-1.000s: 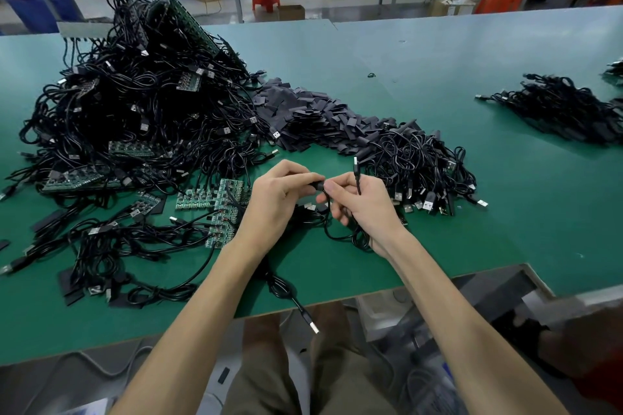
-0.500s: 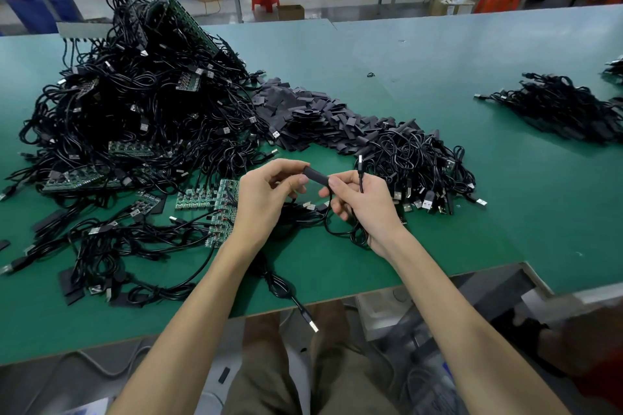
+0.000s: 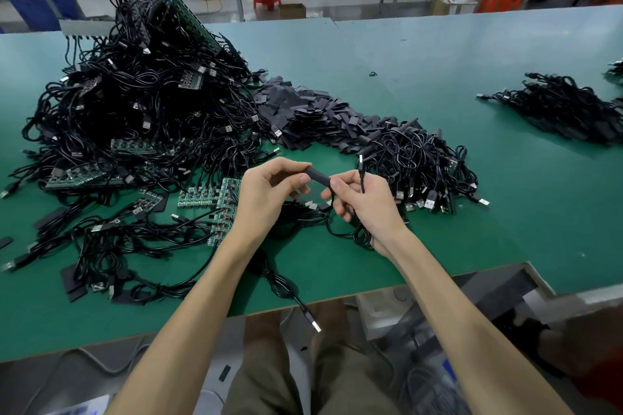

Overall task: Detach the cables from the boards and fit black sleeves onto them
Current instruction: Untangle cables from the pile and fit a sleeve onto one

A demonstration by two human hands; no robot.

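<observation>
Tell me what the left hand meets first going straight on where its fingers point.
Likely the right hand, which holds a cable, just past the sleeve that the left hand pinches; depth is unclear.

A large heap of cables and boards [image 3: 141,104] fills the bench's [image 3: 421,77] far left. A sleeve pile [image 3: 313,118] lies to its right, a cable bundle [image 3: 421,172] nearer, and another bundle [image 3: 566,108] at far right.

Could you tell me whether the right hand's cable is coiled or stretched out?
Coiled: the cable loops below the right hand, one plug end pointing up.
</observation>
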